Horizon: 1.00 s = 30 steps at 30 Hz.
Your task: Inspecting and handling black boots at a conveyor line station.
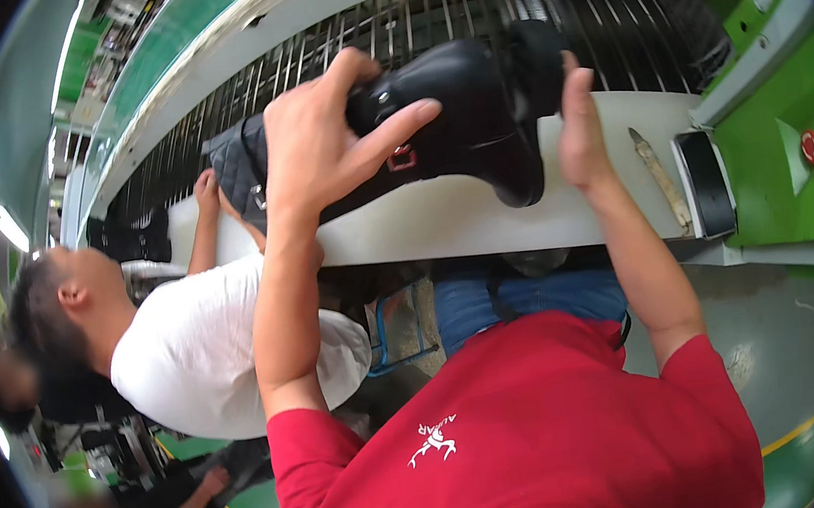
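Under the left fingers [348, 70]: black boot [449, 91], lying sideways, quilted shaft running off left of them, sole end out to their right. Left fingers are spread, thumb along the near side and index over the far side, hooked round the boot. Right fingers [577, 95] are straight and open, upright at the sole, gripping nothing I can see; can't tell if they touch or sit just beside it. Small red-edged square [402, 158] shows just below the left thumb; metal buckle [259, 195] sits left of the left wrist. White desk [404, 229] runs below both sets of fingers, with a rack of metal rods [288, 68] beyond them. Right of the right fingers, on the desk: pointed tool with pale handle [662, 182], then a black-topped box [707, 183]. Further right, green panel [769, 201] with a red button [812, 148]. Left of the left fingers: co-worker in a white shirt [199, 355], one hand [208, 192] near the shaft end, contact unclear. Dark item [133, 238] past that hand, too small to make out. Blue metal frame [389, 363] is well below the left fingers.
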### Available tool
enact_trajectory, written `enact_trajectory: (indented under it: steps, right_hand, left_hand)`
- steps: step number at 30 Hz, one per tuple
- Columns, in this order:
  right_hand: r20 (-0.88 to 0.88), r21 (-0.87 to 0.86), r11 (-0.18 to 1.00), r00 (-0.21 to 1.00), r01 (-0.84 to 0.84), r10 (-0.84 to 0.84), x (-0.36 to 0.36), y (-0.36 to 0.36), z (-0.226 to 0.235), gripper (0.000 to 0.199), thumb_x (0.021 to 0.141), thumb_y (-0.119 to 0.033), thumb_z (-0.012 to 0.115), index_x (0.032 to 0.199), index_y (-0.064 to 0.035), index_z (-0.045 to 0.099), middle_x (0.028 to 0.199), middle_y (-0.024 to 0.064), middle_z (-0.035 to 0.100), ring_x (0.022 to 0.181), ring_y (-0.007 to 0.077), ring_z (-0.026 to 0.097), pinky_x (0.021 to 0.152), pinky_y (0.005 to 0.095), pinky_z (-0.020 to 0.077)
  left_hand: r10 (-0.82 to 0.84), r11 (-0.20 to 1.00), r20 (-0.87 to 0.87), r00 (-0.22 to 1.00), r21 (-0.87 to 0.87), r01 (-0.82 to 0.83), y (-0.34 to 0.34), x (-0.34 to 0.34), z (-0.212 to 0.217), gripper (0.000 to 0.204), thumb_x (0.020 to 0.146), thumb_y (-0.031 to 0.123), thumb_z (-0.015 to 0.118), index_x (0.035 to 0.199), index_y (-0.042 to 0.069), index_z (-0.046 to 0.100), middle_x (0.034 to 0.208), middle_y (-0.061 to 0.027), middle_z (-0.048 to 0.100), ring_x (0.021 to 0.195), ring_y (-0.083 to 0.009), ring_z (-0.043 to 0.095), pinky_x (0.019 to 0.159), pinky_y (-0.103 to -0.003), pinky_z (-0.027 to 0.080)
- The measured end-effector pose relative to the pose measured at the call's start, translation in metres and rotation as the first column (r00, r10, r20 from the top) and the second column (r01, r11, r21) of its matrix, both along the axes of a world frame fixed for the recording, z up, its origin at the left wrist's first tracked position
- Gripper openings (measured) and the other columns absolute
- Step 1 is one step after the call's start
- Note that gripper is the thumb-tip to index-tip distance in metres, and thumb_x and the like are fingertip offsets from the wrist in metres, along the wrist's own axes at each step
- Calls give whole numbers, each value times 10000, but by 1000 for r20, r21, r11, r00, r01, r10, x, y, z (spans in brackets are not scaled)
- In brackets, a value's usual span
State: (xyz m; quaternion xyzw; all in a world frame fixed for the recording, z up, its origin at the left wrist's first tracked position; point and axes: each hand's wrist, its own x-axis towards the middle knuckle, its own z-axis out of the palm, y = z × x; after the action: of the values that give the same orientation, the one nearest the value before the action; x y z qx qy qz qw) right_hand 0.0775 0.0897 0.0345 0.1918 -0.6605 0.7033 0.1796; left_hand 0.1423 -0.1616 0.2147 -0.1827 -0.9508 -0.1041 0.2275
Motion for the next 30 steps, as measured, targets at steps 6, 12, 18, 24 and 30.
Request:
enact_trajectory:
  steps: [6, 12, 18, 24, 30]
  right_hand:
    - [-29, -52, 993, 994, -106, 105, 8, -21, 33, 744, 1143, -619, 340, 1356, 58, 562, 1156, 229, 679, 1086, 339, 657, 979, 400, 489]
    - [-69, 38, 995, 994, -87, 89, 14, -15, 42, 683, 1146, -575, 348, 1319, 47, 571, 1144, 218, 637, 1079, 373, 639, 977, 408, 481]
    - [47, -160, 942, 951, -295, 306, 14, -12, 51, 597, 1121, -517, 387, 1285, 22, 584, 1163, 140, 638, 1094, 244, 620, 1002, 362, 461]
    - [173, -435, 878, 938, -201, 300, 23, -16, 55, 575, 1193, -459, 289, 1313, 6, 604, 1180, 84, 661, 1157, 172, 606, 1055, 322, 446]
    - [45, -389, 891, 961, -236, 275, 23, -20, 48, 540, 1196, -409, 277, 1292, 26, 583, 1136, 86, 601, 1060, 180, 557, 998, 303, 433]
  left_hand:
    - [-44, 997, 63, 997, 68, 40, 12, 5, 6, 591, 808, 564, 884, 1086, 55, 771, 856, -148, 777, 769, -330, 775, 708, -386, 592]
    - [-79, 996, 180, 980, -29, 86, 18, 5, 19, 597, 868, 602, 820, 1076, 45, 770, 855, -167, 765, 770, -362, 761, 691, -431, 587]
    - [-76, 984, 301, 950, -132, 121, 32, 9, 39, 637, 931, 642, 737, 1091, 26, 762, 663, -204, 688, 662, -415, 723, 653, -474, 574]
    - [-72, 982, 261, 963, -151, 114, 41, 15, 39, 633, 974, 639, 690, 1094, 22, 762, 651, -205, 681, 639, -418, 711, 633, -479, 566]
    - [-38, 976, 276, 960, -196, 95, 38, 17, 34, 540, 955, 532, 762, 1163, 33, 754, 714, -233, 687, 700, -442, 719, 646, -482, 567]
